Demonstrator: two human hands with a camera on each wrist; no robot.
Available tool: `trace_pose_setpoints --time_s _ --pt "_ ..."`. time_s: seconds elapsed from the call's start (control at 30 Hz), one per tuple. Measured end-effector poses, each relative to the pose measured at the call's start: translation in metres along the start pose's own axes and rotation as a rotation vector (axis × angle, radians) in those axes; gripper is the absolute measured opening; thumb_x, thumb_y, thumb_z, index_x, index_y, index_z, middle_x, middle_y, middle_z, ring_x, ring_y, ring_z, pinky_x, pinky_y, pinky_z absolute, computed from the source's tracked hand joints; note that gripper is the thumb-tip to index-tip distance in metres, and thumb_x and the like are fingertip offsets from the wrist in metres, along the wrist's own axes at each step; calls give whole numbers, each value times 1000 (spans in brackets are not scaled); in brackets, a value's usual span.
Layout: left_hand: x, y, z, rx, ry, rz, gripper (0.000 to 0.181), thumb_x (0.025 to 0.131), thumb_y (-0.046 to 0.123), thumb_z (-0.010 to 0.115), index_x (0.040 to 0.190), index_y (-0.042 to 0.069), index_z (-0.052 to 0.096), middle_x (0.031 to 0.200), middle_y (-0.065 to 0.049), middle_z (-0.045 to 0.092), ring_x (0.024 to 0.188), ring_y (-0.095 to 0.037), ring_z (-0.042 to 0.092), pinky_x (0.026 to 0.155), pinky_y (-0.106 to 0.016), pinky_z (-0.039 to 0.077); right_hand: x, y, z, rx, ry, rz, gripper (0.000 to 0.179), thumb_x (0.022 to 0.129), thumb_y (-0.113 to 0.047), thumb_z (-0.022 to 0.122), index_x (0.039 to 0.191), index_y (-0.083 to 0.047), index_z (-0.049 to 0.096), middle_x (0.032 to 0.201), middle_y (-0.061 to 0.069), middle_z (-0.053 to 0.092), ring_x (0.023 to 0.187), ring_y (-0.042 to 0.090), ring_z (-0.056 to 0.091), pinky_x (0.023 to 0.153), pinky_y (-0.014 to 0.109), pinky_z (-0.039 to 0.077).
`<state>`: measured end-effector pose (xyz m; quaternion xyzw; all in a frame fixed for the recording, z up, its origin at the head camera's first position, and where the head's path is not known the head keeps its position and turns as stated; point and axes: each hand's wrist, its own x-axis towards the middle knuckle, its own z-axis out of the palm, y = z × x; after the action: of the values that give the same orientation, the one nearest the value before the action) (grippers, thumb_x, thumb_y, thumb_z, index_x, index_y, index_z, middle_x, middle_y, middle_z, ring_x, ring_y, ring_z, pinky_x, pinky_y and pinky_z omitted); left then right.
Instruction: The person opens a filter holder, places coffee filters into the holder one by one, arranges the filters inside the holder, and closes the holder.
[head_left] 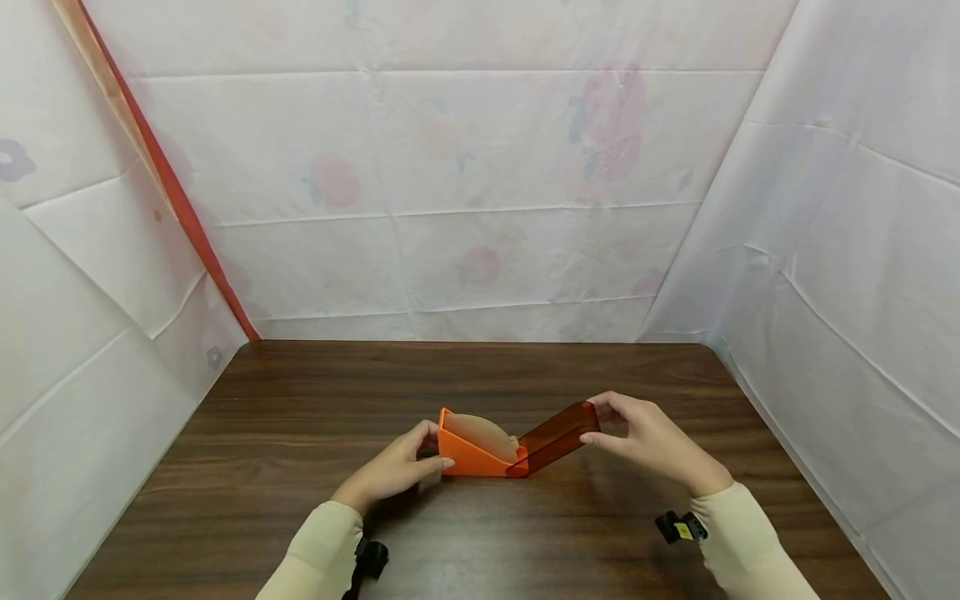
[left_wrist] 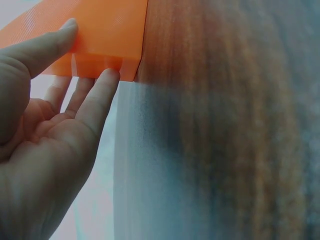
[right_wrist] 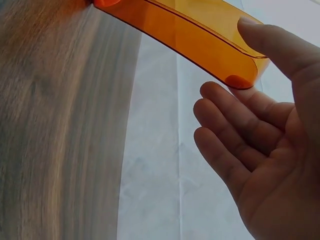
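Note:
An orange wedge-shaped box [head_left: 474, 459] stands on the table, with tan round-edged sheets [head_left: 482, 432], like paper filters, rising out of it. Its see-through amber lid [head_left: 562, 437] is swung out to the right and tilts upward from the box's low end. My left hand [head_left: 393, 471] grips the tall left end, thumb on the near side; in the left wrist view its fingertips press the orange end wall [left_wrist: 95, 62]. At the raised tip of the lid, my right hand [head_left: 652, 437] pinches it between thumb and forefinger, the other fingers loose below in the right wrist view.
Dark wood table [head_left: 480, 542] lies under both hands. White patterned sheeting [head_left: 450, 167] hangs behind and at both sides, with a red strip [head_left: 187, 217] at the back left corner. A black wrist camera [head_left: 681, 527] sits by the right sleeve.

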<state>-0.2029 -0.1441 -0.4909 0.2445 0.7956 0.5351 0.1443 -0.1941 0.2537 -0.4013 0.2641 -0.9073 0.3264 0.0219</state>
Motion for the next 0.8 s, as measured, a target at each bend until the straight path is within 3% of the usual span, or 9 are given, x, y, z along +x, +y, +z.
trace_pose_setpoints --time_s 0.43,0.8 --pt "1 0 1 -2 3 8 32 99 23 66 123 9 51 120 -6 63 114 -24 60 90 -32 51 14 -15 4 49 -16 -53 41 89 -42 76 121 -20 63 103 -15 66 94 5 64 81 31 54" --pt "-1 3 1 -28 3 34 32 99 17 66 124 5 50 120 -8 62 113 -26 59 89 -30 50 23 -24 10 64 -23 -89 41 89 -42 76 122 -21 63 106 -16 66 98 5 64 86 35 54"
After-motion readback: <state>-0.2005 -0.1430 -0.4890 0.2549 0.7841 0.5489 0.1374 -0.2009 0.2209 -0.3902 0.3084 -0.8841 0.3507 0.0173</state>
